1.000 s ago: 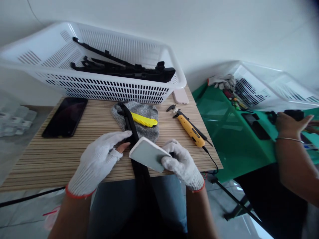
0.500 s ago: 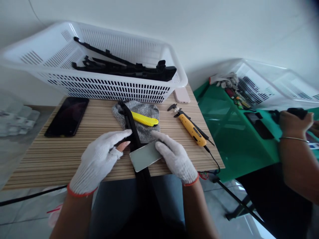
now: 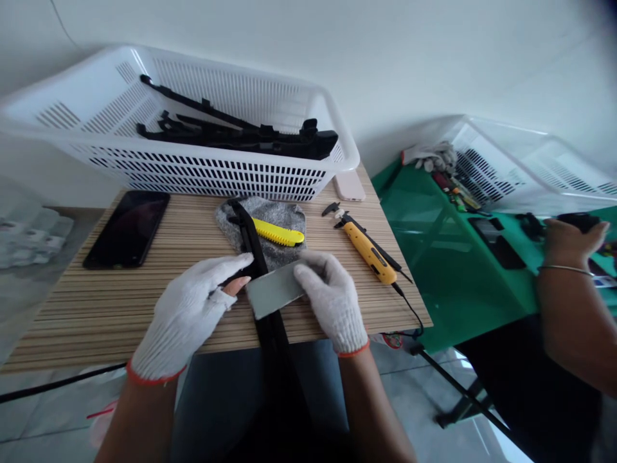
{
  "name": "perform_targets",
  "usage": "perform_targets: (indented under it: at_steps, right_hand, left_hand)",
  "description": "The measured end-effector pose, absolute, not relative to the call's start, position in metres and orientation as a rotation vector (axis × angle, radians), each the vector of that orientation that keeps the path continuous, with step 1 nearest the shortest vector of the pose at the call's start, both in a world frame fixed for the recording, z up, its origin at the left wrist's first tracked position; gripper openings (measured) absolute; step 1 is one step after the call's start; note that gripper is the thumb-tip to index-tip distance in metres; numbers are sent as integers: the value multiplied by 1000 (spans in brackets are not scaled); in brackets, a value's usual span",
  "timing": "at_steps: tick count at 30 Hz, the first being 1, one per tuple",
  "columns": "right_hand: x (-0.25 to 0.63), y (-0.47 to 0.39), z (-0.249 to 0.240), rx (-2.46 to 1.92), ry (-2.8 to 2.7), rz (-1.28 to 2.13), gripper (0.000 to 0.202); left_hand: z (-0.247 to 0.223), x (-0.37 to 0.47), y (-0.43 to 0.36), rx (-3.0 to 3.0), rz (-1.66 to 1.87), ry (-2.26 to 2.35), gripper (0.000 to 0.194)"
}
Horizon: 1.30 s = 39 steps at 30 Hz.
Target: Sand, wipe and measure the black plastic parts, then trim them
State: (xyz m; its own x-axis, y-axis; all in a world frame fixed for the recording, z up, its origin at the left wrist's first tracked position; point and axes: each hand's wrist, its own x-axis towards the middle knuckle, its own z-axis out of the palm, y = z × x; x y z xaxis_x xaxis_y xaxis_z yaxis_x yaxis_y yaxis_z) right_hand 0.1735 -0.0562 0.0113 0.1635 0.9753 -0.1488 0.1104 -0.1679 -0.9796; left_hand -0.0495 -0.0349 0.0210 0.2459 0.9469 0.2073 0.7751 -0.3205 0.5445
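Black plastic strip (image 3: pixel 254 243) runs toward us; flat grey block (image 3: pixel 274 290) crosswise over it, right hand (image 3: pixel 333 292) pinching the block's right end. Left hand (image 3: pixel 189 308) curled at strip's left edge; whether gripping, we can't tell.

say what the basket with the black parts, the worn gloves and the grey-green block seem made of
Basket: probably moulded plastic, smooth and slightly glossy, with regular slots through its wall. Gloves: knitted fabric, perhaps cotton, matte, with ribbed cuffs edged orange-red. Grey-green block: flat-faced and matte; perhaps foam or something abrasive-coated, but the look leaves it open.
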Motion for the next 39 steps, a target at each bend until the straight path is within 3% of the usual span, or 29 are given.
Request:
perform_targets:
  at_steps: [3,7,11,15,22,26,30,35,39]
  right_hand:
    - [172,-57,10,-1451,-1237,1234,40]
    - [173,-59,13,-1480,-1097,1112,38]
    - [175,-61,14,-1376,-1285,1331,44]
    - [177,-61,11,-1474,-1100,1140,38]
    - [183,-61,11,-1439,-1128,1120,38]
    - [186,-66,14,-1218,-1440,1246,38]
    - [199,-68,12,-1297,-1115,1330,36]
    - [219,-74,11,-1174,-1033,1517,56]
    - [224,-79,17,-1181,-1230,1389,22]
  left_hand:
    - [21,-50,-34,2189,739,1561,43]
    - [24,-51,-35,2169,749,1559,40]
    - [26,-50,-35,2136,743,1542,37]
    - [27,-49,-34,2138,734,1574,38]
    - [26,-49,-35,2136,724,1590,40]
    - [27,-49,-34,2136,735,1560,39]
    - [32,-47,-34,2119,674,1599,40]
    - [33,-45,-35,2080,698,1635,35]
    - [29,-48,-36,2013,702,1739,32]
